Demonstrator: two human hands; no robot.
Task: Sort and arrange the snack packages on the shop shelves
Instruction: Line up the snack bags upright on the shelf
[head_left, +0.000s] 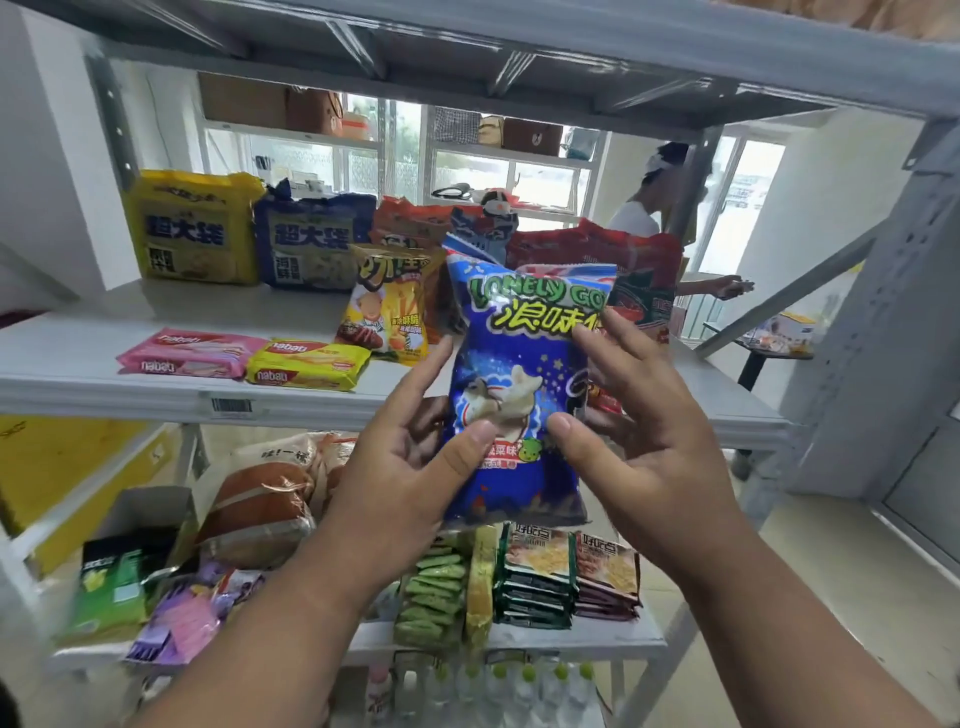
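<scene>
Both hands held a blue snack bag (511, 395) upright before the middle shelf (104, 387).
The left hand (410, 457) and right hand (631, 415) pinched its sides, thumbs in front, fingers behind.

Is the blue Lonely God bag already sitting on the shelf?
No, the blue bag is held up in front of the shelf between the left hand and right hand.

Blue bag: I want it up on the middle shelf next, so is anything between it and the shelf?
Yes. The blue bag, held by both hands, sits in front of the yellow chip bag and red packs; bare shelf lies left.
</scene>
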